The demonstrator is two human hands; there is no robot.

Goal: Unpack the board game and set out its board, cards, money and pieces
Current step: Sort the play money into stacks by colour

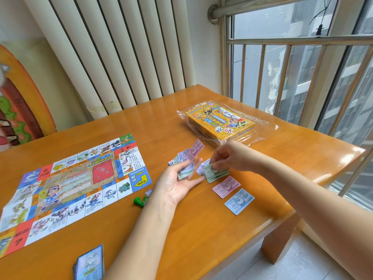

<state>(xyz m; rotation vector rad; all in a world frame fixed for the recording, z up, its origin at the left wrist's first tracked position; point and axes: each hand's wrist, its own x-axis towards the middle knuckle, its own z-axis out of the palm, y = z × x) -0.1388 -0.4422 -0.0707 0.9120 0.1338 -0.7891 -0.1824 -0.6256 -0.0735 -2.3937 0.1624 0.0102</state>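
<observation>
we log: left hand (177, 183) palm up, gripping a wad of notes (184, 171); right hand (224, 158) pinches green notes (216, 175) lying on the table (201, 231), right of the board (74, 182).

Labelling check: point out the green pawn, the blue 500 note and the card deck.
green pawn (138, 201): head view, its green body.
blue 500 note (239, 201): head view, middle of its face.
card deck (89, 263): head view, top card's face.

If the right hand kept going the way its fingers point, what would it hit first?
Probably the wad of notes in the left hand. The right hand pinches green notes and points left across the table, and the wad lies just beyond; depth is hard to judge.
</observation>
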